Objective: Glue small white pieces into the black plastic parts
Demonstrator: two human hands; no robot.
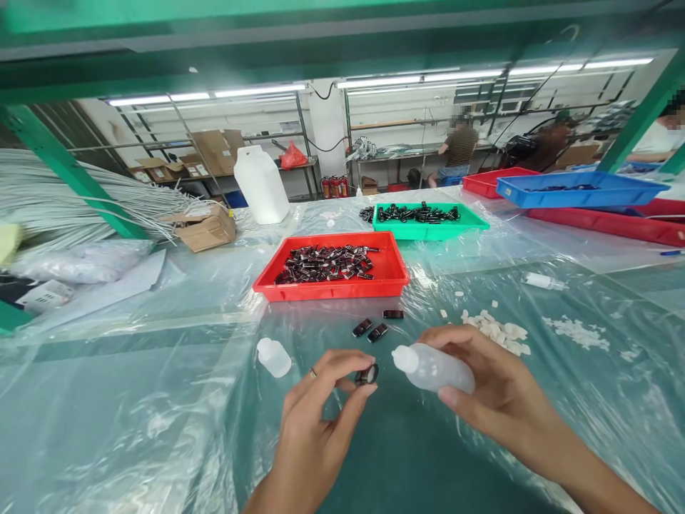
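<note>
My left hand pinches a small black part between thumb and fingertips, low in the middle of the view. My right hand grips a small translucent squeeze bottle lying sideways, its nozzle pointing left toward the black part, a short gap away. Three loose black parts lie on the plastic-covered table just beyond my hands. A red tray full of the same black parts sits behind them.
A second small bottle lies left of my hands. White scraps are heaped to the right. A green tray, blue tray and white jug stand farther back. Other people work at distant benches.
</note>
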